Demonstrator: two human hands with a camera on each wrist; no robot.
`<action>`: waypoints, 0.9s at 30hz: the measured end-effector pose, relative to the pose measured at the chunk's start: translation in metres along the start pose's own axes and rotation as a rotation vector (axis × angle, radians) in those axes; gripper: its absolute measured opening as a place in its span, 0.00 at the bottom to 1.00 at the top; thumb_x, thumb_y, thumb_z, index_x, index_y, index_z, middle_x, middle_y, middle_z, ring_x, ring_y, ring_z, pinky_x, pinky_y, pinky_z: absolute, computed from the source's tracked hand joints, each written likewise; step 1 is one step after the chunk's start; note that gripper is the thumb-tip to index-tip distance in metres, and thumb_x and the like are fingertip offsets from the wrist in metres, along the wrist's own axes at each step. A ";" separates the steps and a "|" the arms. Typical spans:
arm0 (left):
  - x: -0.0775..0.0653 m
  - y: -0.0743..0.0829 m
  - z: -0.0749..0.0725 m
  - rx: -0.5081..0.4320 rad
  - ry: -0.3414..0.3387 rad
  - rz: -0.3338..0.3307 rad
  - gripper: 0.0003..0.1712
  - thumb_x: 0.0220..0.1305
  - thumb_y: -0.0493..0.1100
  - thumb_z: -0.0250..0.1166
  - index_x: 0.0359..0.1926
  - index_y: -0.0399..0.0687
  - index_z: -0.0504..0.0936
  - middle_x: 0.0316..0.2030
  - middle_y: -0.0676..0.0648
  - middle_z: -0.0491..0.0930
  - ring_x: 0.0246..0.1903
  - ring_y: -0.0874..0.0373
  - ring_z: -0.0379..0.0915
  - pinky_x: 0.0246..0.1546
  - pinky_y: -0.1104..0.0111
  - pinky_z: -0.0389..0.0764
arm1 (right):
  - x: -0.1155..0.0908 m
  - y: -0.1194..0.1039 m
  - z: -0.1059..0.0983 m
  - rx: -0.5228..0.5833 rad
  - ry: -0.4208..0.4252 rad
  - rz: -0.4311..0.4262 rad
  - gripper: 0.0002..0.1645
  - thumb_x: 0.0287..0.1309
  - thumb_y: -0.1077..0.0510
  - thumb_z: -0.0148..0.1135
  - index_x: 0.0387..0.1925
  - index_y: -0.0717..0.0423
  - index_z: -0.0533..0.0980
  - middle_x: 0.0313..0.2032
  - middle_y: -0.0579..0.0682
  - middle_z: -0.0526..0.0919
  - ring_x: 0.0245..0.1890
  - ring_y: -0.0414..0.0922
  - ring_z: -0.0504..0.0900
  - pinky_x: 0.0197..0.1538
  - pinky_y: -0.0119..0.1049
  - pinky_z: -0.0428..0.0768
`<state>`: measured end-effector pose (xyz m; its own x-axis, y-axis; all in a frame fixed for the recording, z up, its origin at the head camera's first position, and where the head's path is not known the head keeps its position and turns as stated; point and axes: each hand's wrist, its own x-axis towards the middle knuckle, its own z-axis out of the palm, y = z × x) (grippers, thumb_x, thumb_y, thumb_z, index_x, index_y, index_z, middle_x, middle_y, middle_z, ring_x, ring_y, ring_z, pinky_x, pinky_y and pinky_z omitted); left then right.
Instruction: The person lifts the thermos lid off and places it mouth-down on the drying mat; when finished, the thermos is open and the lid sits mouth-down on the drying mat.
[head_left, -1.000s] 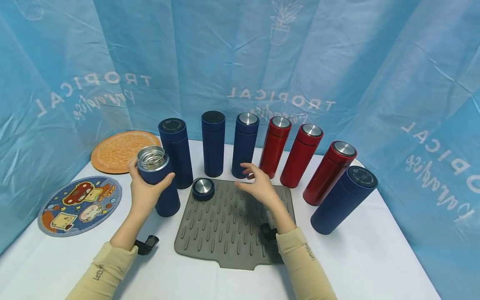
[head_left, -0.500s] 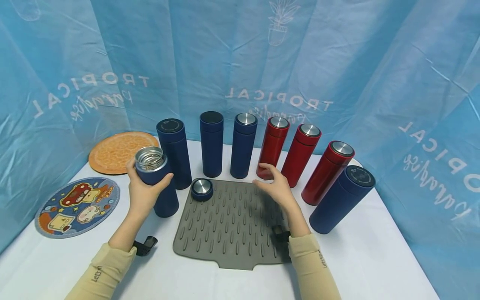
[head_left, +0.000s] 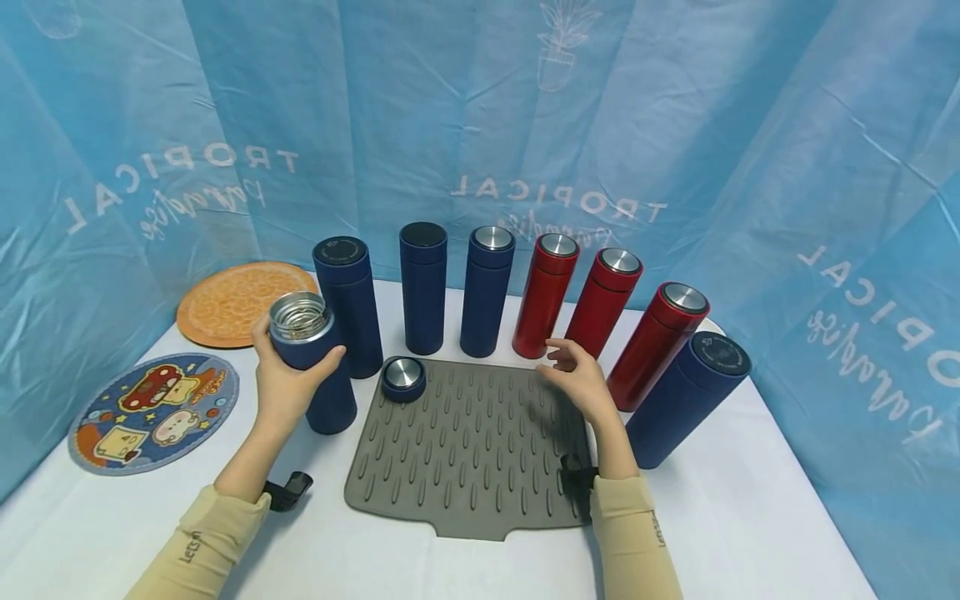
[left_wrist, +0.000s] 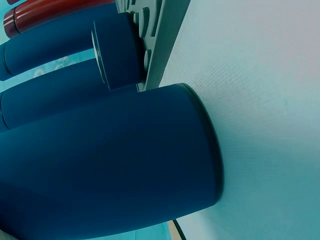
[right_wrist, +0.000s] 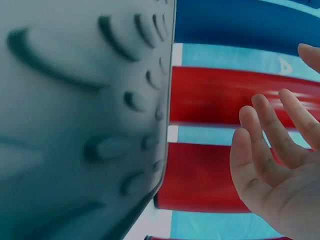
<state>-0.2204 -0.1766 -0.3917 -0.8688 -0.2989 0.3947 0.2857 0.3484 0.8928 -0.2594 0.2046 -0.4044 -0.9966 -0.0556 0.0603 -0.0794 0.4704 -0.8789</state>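
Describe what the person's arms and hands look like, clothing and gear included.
The left hand and right hand are bare, without gloves. The left sleeve and right sleeve are beige, each with small dark lettering. The left wrist camera and right wrist camera are black.

The open flask (head_left: 327, 398) has a smooth, matt coat and a shiny bare-metal mouth (head_left: 301, 315). Its lid (head_left: 403, 381) is matt at the side, silvery metal on top. The blue flasks (head_left: 423, 292) look matt, the red flasks (head_left: 546, 296) glossy, catching streaks of light. The mat (head_left: 472, 454) appears rubbery and dull, rough with raised ribs. The tablecloth (head_left: 750, 517) shows a fine, pebbly weave. The curtain (head_left: 420, 100) is creased, faintly lustrous cloth; the sleeves (head_left: 633, 533) are matt fabric, the wrist mounts (head_left: 288, 490) plastic-looking.
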 end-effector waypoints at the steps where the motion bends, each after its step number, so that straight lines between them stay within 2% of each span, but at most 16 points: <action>1: 0.000 0.000 0.000 -0.002 0.000 0.001 0.51 0.49 0.39 0.70 0.66 0.60 0.47 0.62 0.42 0.61 0.58 0.42 0.62 0.53 0.46 0.65 | 0.000 0.002 -0.001 -0.002 -0.001 0.005 0.33 0.51 0.55 0.65 0.59 0.56 0.68 0.52 0.61 0.74 0.50 0.54 0.74 0.50 0.48 0.76; 8: -0.001 0.000 0.001 -0.023 -0.002 0.012 0.52 0.48 0.37 0.71 0.66 0.60 0.47 0.63 0.45 0.61 0.59 0.46 0.61 0.54 0.48 0.65 | 0.000 0.013 -0.007 0.030 -0.003 0.049 0.29 0.53 0.61 0.63 0.58 0.58 0.68 0.53 0.63 0.72 0.51 0.54 0.73 0.51 0.47 0.75; 13: -0.002 0.001 0.001 -0.015 0.000 0.006 0.51 0.48 0.38 0.70 0.66 0.59 0.47 0.62 0.44 0.61 0.58 0.44 0.62 0.53 0.47 0.65 | 0.000 0.019 -0.012 0.010 -0.031 0.067 0.29 0.54 0.64 0.61 0.58 0.63 0.67 0.55 0.65 0.71 0.53 0.57 0.74 0.53 0.49 0.74; 20: 0.000 0.001 0.001 -0.020 0.014 0.001 0.50 0.48 0.39 0.71 0.65 0.62 0.49 0.62 0.45 0.61 0.58 0.47 0.62 0.54 0.50 0.65 | 0.001 0.025 -0.016 -0.016 -0.055 0.106 0.30 0.54 0.65 0.61 0.59 0.64 0.66 0.56 0.66 0.71 0.54 0.58 0.72 0.54 0.50 0.73; 27: -0.001 0.005 0.003 -0.041 0.062 -0.002 0.52 0.47 0.38 0.72 0.65 0.59 0.47 0.61 0.44 0.58 0.59 0.51 0.58 0.57 0.54 0.62 | 0.000 0.029 -0.017 -0.030 -0.080 0.137 0.29 0.55 0.63 0.60 0.59 0.62 0.66 0.55 0.65 0.70 0.55 0.59 0.70 0.53 0.51 0.73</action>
<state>-0.2193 -0.1715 -0.3887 -0.8434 -0.3543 0.4040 0.3010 0.3113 0.9014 -0.2620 0.2331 -0.4225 -0.9935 -0.0583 -0.0982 0.0556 0.5043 -0.8617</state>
